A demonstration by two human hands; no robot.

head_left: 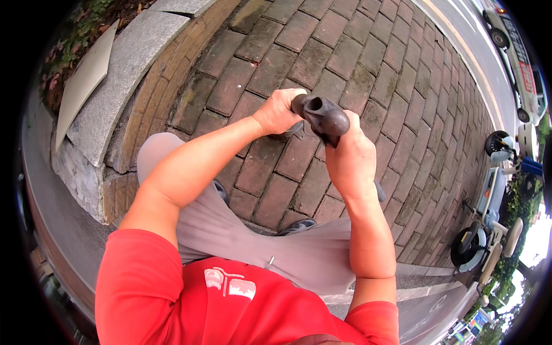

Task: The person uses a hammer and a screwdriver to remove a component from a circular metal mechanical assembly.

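Note:
A dark brown, metal-looking piece [328, 117] is held up between my two hands, over the paving. It has a round hollow opening on top and a bulging, rounded knob at its right end. My left hand [280, 112] is closed at its left end, the fingertips mostly hidden. Wrapped in a fist, my right hand [352, 158] grips it just below the knob; its lower part is hidden by that hand. Beneath my left hand, a dark rounded thing [290, 130] shows partly, too covered to name.
Red-brown brick paving [273, 190] spreads below and ahead. A stone curb [129, 69] with a loose pale slab [86, 86] borders it at left. Parked scooters [489, 201] stand at right, and a white vehicle [517, 63] is on the road beyond. My knees are bent beneath my arms.

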